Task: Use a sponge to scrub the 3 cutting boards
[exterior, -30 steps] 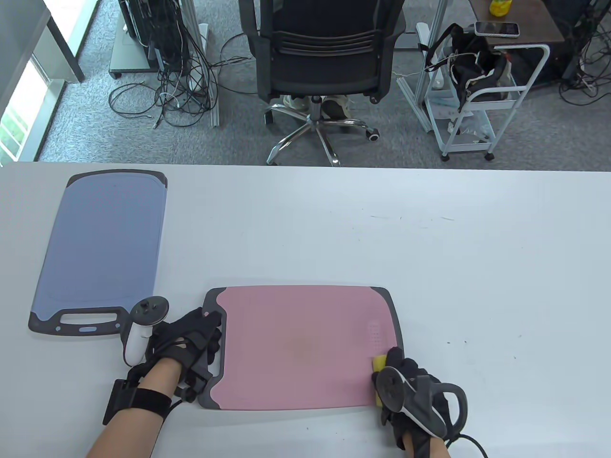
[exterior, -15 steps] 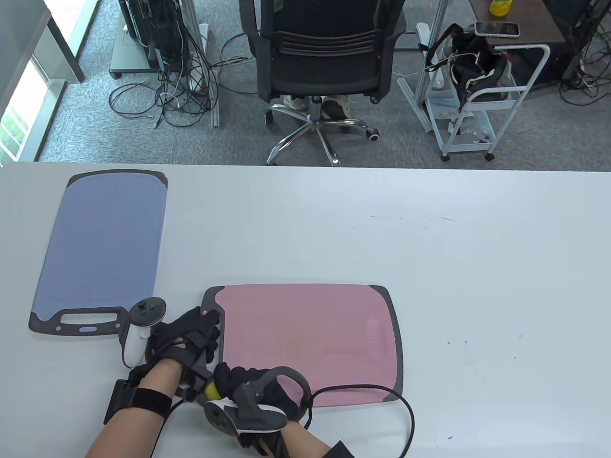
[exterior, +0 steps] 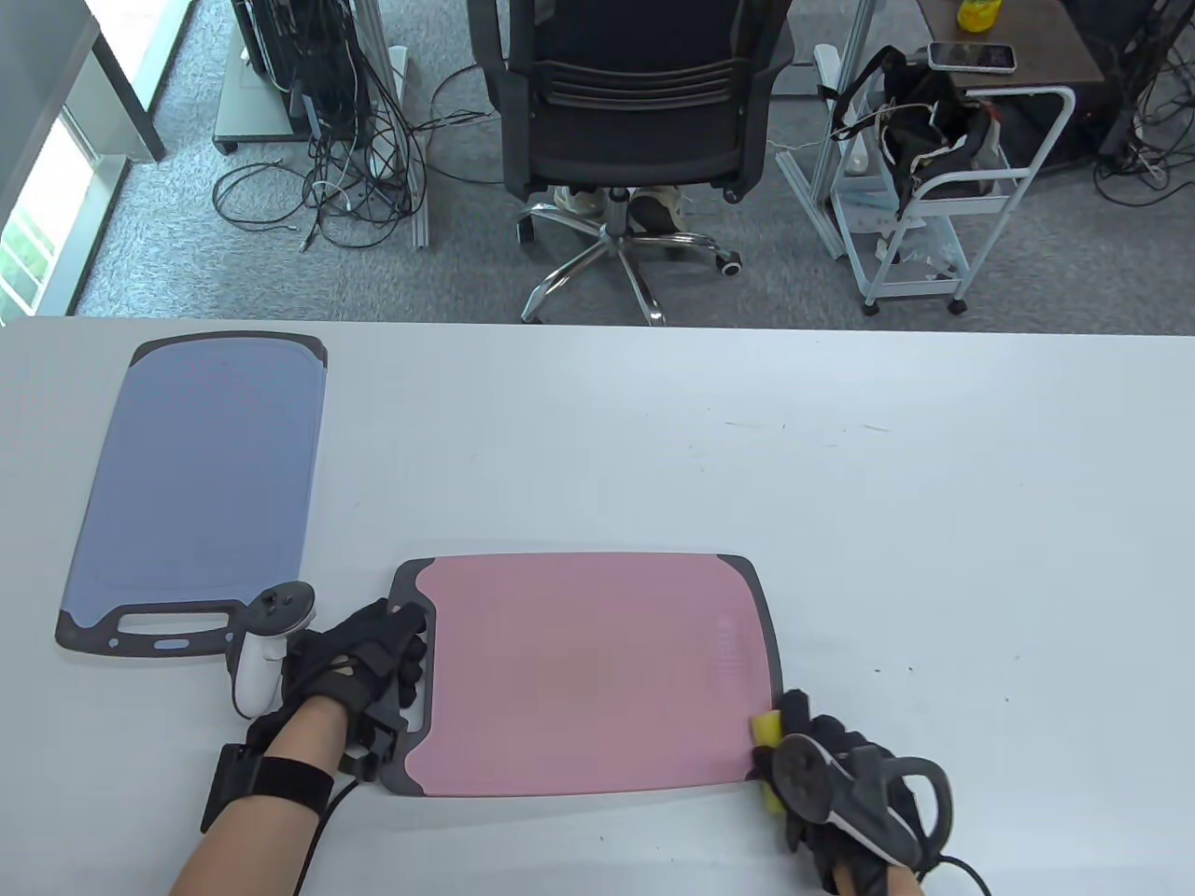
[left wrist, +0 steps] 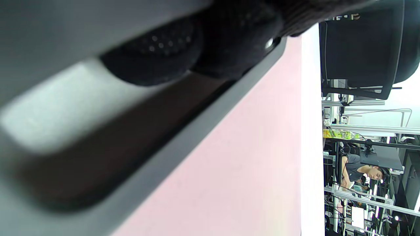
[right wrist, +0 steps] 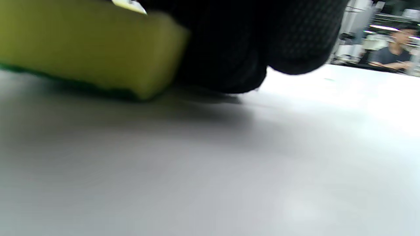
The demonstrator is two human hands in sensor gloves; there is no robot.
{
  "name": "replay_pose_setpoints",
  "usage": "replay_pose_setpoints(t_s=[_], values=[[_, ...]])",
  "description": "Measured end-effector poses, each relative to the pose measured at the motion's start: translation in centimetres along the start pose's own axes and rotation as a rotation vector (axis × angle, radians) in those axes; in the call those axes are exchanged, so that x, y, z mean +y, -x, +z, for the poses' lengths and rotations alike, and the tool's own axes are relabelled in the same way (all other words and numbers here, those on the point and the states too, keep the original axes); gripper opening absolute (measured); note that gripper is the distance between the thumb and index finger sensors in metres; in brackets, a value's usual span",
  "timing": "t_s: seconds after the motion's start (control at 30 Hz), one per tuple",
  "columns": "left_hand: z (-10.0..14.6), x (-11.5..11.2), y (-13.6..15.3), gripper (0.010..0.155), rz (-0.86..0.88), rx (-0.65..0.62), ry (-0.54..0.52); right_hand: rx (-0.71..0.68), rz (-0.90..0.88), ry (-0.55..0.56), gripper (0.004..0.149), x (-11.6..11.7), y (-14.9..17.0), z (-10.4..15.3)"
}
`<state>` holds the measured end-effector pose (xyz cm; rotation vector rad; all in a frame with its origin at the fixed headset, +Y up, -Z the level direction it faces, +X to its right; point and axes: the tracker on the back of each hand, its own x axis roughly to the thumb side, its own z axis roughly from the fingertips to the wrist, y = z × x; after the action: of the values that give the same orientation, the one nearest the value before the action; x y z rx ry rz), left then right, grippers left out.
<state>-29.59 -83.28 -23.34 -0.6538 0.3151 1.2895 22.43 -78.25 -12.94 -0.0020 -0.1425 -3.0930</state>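
Note:
A pink cutting board with a dark grey rim lies flat near the table's front edge. My left hand grips its grey handle end, and the left wrist view shows the fingertips on that handle beside the pink surface. A yellow sponge with a green underside is held in my right hand at the board's near right corner. The right wrist view shows the sponge pressed down under the gloved fingers. A blue cutting board lies apart at the table's left.
The white table stretches wide to the right and behind the pink board. Beyond its far edge stand a black office chair and a white cart. Tangled cables lie on the floor.
My right hand swept the sponge from the board's near right corner to its near left and back to the near right corner. The pink board shifted slightly left. The left hand stayed on the handle.

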Motion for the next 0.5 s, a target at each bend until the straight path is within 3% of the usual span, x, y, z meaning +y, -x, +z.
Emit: replay_pose_setpoints(t_s=[0.1,0.3,0.37,0.43,0.5], values=[[0.0,0.2,0.1,0.055,0.025,0.008,0.042,0.049,0.057,0.014,0.071,-0.1,2.3,-0.4],[0.8,0.4,-1.3,0.051,-0.072,-0.132,-0.01,0.118,-0.142,0.063,0.071,-0.1,4.7,-0.4],[2.0,0.8,-3.2,0.05,-0.138,-0.296,-0.063,0.125,-0.148,0.088,0.071,-0.3,5.2,-0.4],[3.4,1.2,-4.9,0.051,-0.149,-0.537,-0.075,0.133,-0.171,0.094,0.071,-0.4,5.5,-0.3],[6.4,1.3,-7.4,0.052,-0.25,-0.897,-0.241,0.137,-0.214,0.107,0.072,-0.5,5.6,-0.3]])
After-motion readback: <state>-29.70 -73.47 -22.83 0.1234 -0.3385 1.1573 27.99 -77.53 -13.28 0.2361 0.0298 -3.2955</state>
